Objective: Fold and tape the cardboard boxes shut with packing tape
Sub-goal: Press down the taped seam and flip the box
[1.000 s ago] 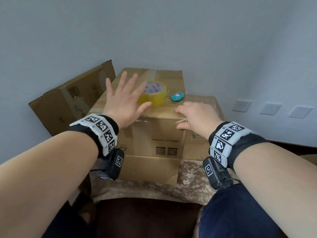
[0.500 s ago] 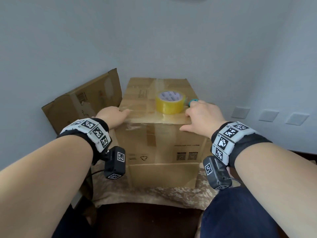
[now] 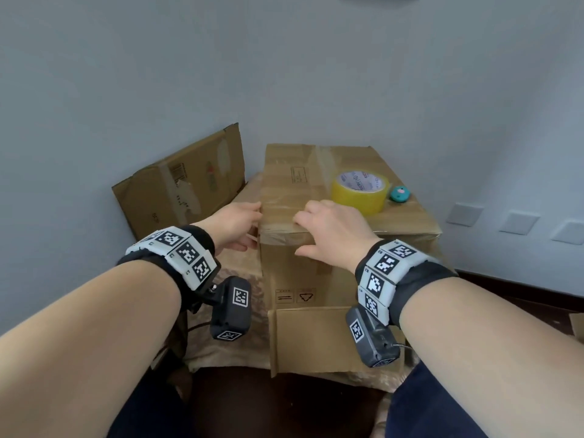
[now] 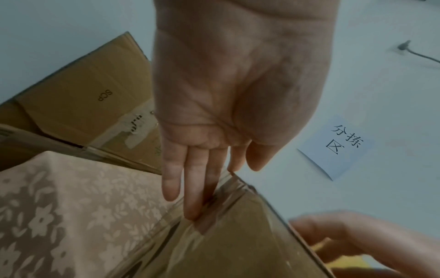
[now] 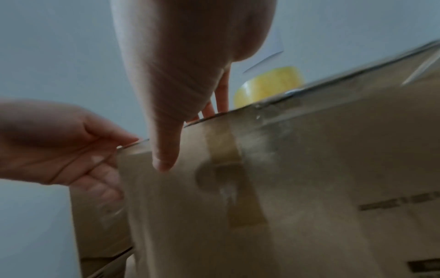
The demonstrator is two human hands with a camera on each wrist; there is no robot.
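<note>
A brown cardboard box (image 3: 316, 279) stands on the cloth-covered table, its top flaps closed under clear tape. My left hand (image 3: 249, 222) is at the near left top corner; in the left wrist view its straight fingers (image 4: 192, 197) press the tape end down the box's side (image 4: 238, 244). My right hand (image 3: 309, 229) lies over the near top edge, fingers on the top and thumb (image 5: 164, 156) on the front face (image 5: 309, 188). The yellow tape roll (image 3: 358, 192) sits on the box top just beyond the right hand, also in the right wrist view (image 5: 269, 86).
A second cardboard box (image 3: 183, 188) leans against the wall at the left. A small teal object (image 3: 399, 194) lies beside the roll. A loose bottom flap (image 3: 309, 336) sticks out toward me over the floral cloth (image 3: 234, 343). Walls close in behind and right.
My left hand left the box top and went down to the near left corner. My right hand slid left along the near top edge, away from the roll.
</note>
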